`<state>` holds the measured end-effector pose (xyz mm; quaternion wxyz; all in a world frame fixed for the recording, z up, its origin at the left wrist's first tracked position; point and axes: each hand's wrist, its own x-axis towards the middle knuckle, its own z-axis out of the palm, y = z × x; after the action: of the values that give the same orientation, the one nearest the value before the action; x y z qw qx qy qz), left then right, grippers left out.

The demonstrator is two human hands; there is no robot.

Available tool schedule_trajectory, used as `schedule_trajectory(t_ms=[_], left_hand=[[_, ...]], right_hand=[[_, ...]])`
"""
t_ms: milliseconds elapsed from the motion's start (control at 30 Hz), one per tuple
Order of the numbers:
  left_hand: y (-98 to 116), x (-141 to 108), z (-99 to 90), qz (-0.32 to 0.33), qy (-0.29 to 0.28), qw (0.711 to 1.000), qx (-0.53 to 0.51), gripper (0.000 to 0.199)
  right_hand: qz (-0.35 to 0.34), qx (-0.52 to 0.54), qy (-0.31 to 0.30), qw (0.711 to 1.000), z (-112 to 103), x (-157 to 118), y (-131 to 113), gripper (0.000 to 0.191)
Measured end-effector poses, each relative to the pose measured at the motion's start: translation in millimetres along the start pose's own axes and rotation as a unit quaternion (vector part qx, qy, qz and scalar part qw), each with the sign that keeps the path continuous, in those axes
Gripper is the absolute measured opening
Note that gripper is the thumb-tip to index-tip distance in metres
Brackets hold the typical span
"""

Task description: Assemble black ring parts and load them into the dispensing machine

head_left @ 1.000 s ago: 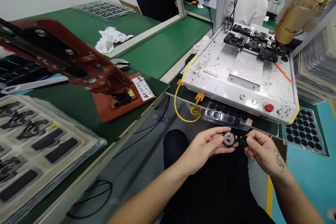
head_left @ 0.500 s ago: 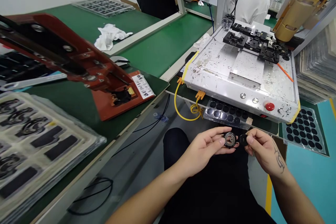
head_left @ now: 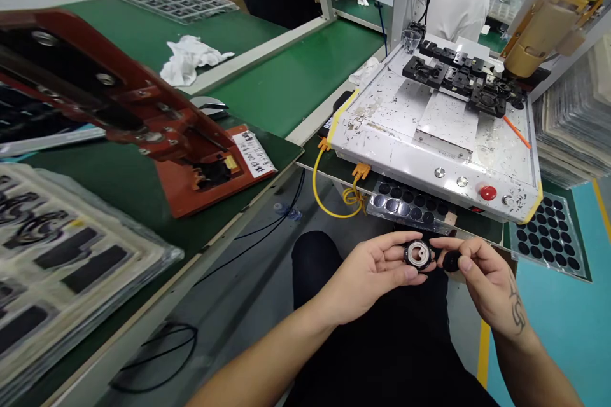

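Observation:
My left hand (head_left: pixel 382 265) holds a round watch case (head_left: pixel 418 255), black outside with a pale ring and an opening in its middle. Its fingers lie behind the case and the thumb rests along the lower edge. Between the thumb and fingers of my right hand (head_left: pixel 484 267) is a small black disc (head_left: pixel 451 261), close beside the case but apart from it. My right index finger reaches toward the case's right edge; whether it touches, I cannot tell. Both parts are above my lap.
A white machine (head_left: pixel 429 140) with buttons and black fixtures stands ahead. Sheets of black discs lie under its front (head_left: pixel 405 203) and at right (head_left: pixel 547 235). At left are a red hand press (head_left: pixel 191 197) and stacked trays (head_left: pixel 95 280). Two people are beyond.
The case has turned in my left hand, so its pale ring shows more. My right hand has shifted slightly right and tilted the disc, with its index finger now stretched toward the case.

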<state>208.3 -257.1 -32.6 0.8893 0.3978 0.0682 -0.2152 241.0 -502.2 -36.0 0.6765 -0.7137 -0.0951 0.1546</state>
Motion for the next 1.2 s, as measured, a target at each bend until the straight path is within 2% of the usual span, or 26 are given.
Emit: schedule_trajectory(t_ms=[433,567,867,1067,1200], left_hand=[[0.9,-0.3,3.4,-0.008,0.002,0.999,-0.035,0.049],[0.1,-1.0,3.5,-0.004,0.007,1.0,-0.027,0.049],[-0.3,-4.3,8.3,0.031,0.014,0.997,0.062,0.052],[-3.9,-2.7,3.9,0.026,0.009,0.998,0.052,0.058],[-3.6,-2.5,1.9,0.031,-0.005,0.999,0.032,0.052]], right_hand=[[-0.006,-0.005,0.0,1.0,-0.1,-5.9,-3.3,0.024],[-0.007,-0.003,-0.002,1.0,-0.4,-5.6,-4.3,0.024],[0.005,0.003,-0.014,1.0,-0.9,-1.8,-2.1,0.021],[0.025,0.021,-0.017,0.999,2.8,2.6,-6.6,0.02],[0.031,0.008,-0.019,0.999,5.2,6.5,-11.6,0.021]])
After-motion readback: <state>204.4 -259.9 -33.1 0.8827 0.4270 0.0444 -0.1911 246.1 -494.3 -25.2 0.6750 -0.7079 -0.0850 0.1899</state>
